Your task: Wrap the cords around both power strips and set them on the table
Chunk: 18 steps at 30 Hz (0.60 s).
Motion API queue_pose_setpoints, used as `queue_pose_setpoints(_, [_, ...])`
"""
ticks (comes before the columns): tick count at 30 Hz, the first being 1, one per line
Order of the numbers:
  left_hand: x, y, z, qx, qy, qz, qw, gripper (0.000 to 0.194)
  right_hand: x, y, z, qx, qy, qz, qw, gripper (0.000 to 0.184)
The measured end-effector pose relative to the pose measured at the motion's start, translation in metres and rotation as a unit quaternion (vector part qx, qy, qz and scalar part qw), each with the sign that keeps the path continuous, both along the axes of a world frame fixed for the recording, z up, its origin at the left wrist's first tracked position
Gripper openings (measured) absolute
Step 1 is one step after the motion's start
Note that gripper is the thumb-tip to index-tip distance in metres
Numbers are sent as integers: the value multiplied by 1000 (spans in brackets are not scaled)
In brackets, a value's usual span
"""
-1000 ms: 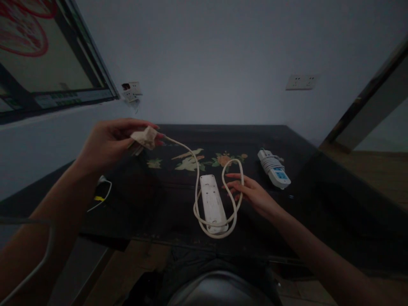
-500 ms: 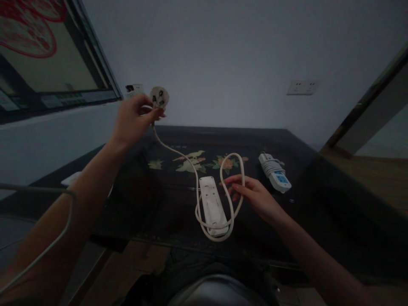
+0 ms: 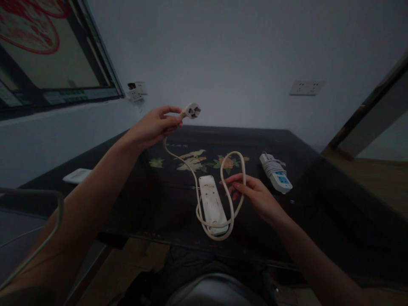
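Head view: left hand [image 3: 154, 126] fingers grip plug [image 3: 192, 110]; right hand [image 3: 259, 196] fingers hold cord loop [image 3: 244, 168], power strip [image 3: 211, 199] beside them.

On the table [image 3: 153, 204], a power strip [image 3: 212, 199] is being crossed by a cord [image 3: 219, 239]; rightward, a second strip [image 3: 276, 173] is being supported. Behind, a left socket [image 3: 140, 88] and a right socket [image 3: 306, 88] are being held by the wall [image 3: 223, 63].
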<state>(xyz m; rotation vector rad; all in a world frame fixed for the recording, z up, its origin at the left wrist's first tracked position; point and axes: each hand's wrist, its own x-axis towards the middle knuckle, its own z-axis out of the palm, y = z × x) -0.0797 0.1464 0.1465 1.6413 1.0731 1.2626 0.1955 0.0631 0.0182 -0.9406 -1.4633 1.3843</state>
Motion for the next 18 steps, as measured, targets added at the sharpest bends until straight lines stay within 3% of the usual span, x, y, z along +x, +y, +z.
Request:
queue_pose_setpoints(5, [16,-15,0,18,20,-20,999,29,-2,0,1,15,-6,8,1000,16])
queue_pose_setpoints(8, [23,-15,-7,20,34,-41,998,31,-3,0,3,24,-9,7,1000,17])
queue_pose_setpoints(13, [39,-9,-39,10,124,-91,988,29,-10,-3,11,71,-29,16,997,17])
queue_pose_setpoints(16, [51,-14,-60,6,158,-144,977,27,-16,-4,18,96,-39,32,994,16])
queue_pose_setpoints(18, [58,-21,-71,5,169,-196,966,36,-20,-4,21,103,-38,45,993,16])
